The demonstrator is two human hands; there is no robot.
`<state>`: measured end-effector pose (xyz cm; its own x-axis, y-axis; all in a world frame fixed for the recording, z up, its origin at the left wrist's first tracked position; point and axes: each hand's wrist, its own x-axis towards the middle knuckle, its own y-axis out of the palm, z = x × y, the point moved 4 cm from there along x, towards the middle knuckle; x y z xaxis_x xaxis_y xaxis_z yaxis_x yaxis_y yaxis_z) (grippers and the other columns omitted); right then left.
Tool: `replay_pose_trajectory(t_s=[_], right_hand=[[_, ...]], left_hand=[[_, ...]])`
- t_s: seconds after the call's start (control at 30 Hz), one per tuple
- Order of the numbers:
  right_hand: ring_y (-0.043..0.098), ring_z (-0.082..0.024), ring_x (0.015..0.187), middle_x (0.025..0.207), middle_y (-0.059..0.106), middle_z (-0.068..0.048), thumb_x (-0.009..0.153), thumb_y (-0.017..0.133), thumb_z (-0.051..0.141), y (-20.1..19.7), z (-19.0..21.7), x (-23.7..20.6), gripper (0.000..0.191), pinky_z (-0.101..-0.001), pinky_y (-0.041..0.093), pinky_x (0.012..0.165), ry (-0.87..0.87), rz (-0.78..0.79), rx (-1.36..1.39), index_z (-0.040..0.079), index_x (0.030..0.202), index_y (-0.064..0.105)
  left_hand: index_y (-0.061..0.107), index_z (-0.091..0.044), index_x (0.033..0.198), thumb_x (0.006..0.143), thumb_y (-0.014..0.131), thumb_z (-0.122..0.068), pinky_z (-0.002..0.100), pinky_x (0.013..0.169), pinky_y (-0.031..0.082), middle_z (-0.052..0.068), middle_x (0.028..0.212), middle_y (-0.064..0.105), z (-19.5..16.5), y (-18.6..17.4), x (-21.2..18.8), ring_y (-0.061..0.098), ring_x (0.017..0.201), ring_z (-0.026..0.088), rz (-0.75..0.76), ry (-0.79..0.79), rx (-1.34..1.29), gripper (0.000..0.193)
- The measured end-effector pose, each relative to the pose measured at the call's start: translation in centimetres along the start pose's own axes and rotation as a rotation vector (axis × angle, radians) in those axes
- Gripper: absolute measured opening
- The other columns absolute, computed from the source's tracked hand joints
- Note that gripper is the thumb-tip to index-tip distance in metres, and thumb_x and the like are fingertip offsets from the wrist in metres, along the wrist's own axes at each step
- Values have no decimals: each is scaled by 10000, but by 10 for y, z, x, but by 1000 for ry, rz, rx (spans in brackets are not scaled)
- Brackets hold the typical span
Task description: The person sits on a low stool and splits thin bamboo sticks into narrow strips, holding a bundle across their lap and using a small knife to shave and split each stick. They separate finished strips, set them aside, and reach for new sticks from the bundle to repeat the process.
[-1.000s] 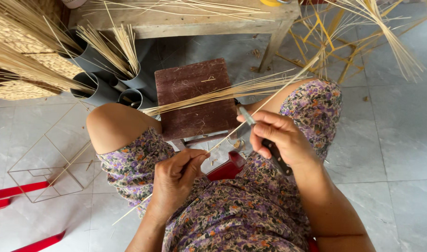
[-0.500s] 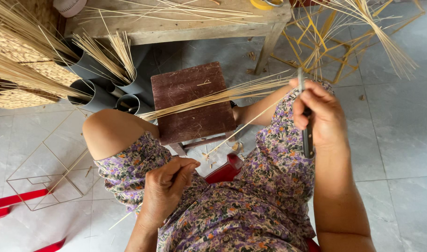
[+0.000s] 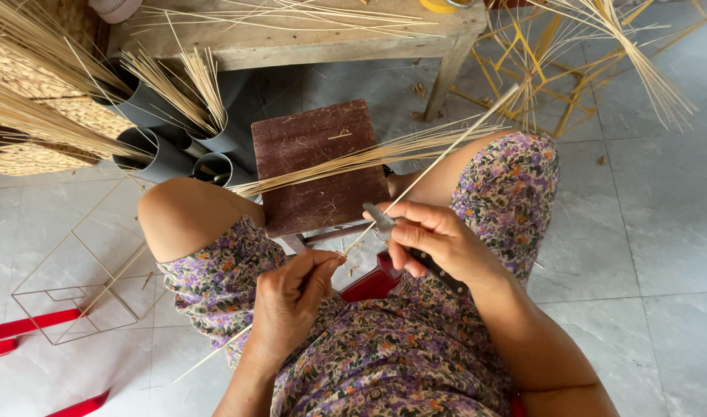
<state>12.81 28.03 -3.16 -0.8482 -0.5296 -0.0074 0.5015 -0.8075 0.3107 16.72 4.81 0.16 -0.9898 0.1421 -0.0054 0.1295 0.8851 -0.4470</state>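
The left hand (image 3: pixel 292 305) pinches a thin bamboo strip (image 3: pixel 438 158) between thumb and forefinger, the strip slanting far and right over the lap. The right hand (image 3: pixel 434 239), just right of it, has fingers curled tight around a knife (image 3: pixel 384 220), its blade against the strip near a small brown stool (image 3: pixel 319 166) bearing a bundle of splints (image 3: pixel 353 158).

A worn, scratched dark wooden stool (image 3: pixel 319 166), dry matt straw-coloured strips (image 3: pixel 369 158), glossy grey floor tiles (image 3: pixel 639 208).

Open tiled floor (image 3: pixel 647 232) rightward — stool (image 3: pixel 319 166), pipes (image 3: pixel 168 147) crowding ahead.
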Motion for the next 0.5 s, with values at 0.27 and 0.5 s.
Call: replay_pose_trajectory(t_s=[0.27, 0.5], right_hand=[[499, -83, 493, 668, 616, -58, 1050, 543, 124, -47, 17, -16, 359, -225, 400, 451, -36, -292, 20, 13, 1381, 626], [490, -100, 520, 694, 597, -54, 1066, 565, 119, -104, 19, -26, 342, -249, 404, 480, -171, -436, 155, 19, 1386, 632]], left_hand=[[783, -41, 983, 942, 689, -72, 214, 479, 504, 24, 633, 703, 10, -10, -7, 627, 554, 45, 33, -30, -72, 108], [787, -49, 955, 924, 703, -96, 224, 448, 503, 13, 655, 743, 13, -16, -8, 657, 541, 43, 37, -35, -26, 101]])
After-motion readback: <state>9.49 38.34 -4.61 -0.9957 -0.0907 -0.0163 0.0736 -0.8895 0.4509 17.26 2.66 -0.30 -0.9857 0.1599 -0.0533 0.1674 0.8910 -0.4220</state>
